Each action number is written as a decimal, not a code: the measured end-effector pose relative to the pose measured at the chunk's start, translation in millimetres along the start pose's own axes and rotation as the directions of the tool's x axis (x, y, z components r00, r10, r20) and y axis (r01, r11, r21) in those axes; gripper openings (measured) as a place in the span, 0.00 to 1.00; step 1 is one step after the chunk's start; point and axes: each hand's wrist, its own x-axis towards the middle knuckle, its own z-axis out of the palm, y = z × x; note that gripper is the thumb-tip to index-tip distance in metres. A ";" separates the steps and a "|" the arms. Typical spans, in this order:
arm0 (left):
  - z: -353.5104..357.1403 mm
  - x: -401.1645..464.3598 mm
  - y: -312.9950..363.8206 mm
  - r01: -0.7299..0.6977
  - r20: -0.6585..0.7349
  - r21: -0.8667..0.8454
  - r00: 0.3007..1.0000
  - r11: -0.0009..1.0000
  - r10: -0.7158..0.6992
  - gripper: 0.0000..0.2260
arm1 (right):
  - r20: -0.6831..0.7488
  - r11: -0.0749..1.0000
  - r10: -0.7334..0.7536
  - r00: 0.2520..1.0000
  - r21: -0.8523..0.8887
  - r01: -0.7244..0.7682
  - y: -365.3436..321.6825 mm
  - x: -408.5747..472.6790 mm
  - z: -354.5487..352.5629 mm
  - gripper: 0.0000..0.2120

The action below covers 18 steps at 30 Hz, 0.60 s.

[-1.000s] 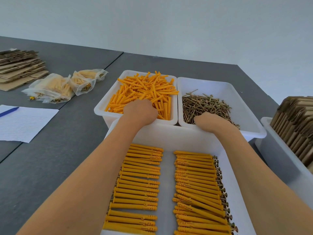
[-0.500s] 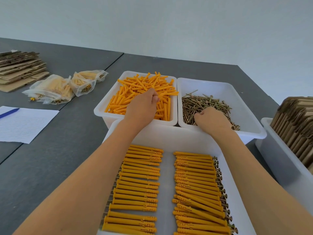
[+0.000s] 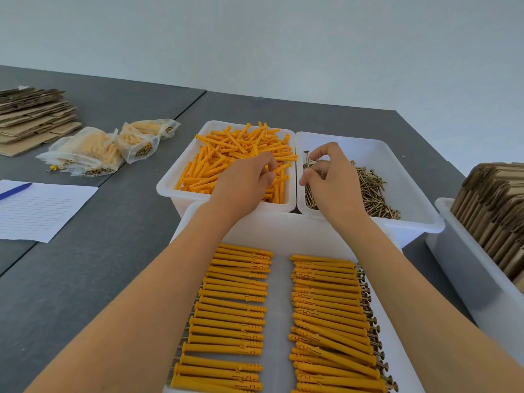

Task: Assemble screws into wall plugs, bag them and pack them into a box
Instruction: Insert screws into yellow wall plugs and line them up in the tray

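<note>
My left hand (image 3: pixel 243 180) reaches into the white bin (image 3: pixel 181 171) of loose orange wall plugs (image 3: pixel 235 148), its fingertips curled around plugs in the pile. My right hand (image 3: pixel 331 177) hovers over the neighbouring white bin (image 3: pixel 397 160) of brass screws (image 3: pixel 371 191) and pinches one screw (image 3: pixel 307 158), head up, between thumb and fingers. In front of both bins, a white tray (image 3: pixel 279 321) holds two rows of plugs with screws fitted (image 3: pixel 326 307).
Clear bags of finished plug sets (image 3: pixel 93 151) lie at the left beside a stack of flat cardboard (image 3: pixel 31 114). A lined sheet (image 3: pixel 37 211) with a blue pen (image 3: pixel 14 191) is nearer. A white bin (image 3: pixel 465 268) of folded cartons (image 3: pixel 499 211) stands at the right.
Both hands moved forward from the tray's far rim into the bins. The right hand has lifted a screw out of the pile; the left hand's fingers have closed among the plugs.
</note>
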 end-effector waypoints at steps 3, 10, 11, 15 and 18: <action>1.3 0.2 -0.7 -0.015 -0.019 -0.002 1.000 1.000 0.015 0.04 | -0.043 1.000 0.005 0.999 0.024 -0.004 -3.9 -1.8 2.2 0.08; 1.0 0.1 -1.8 -0.067 0.000 -0.041 0.998 0.997 0.067 0.04 | -0.254 0.932 0.126 0.959 0.362 -0.026 -13.0 -1.2 -1.4 0.15; 0.8 -0.1 -1.5 -0.073 0.007 -0.046 0.997 0.996 0.074 0.04 | -0.275 0.931 0.129 0.953 0.366 -0.020 -12.6 -1.1 -2.2 0.16; -0.5 -1.0 0.0 -0.107 0.028 -0.052 0.994 0.993 0.109 0.04 | -0.345 0.933 0.140 0.928 0.360 -0.007 -10.2 0.1 -4.5 0.14; -1.1 -1.4 0.1 -0.126 0.030 -0.054 0.991 0.991 0.128 0.04 | -0.383 0.933 0.148 0.912 0.360 0.000 -9.4 1.1 -5.5 0.15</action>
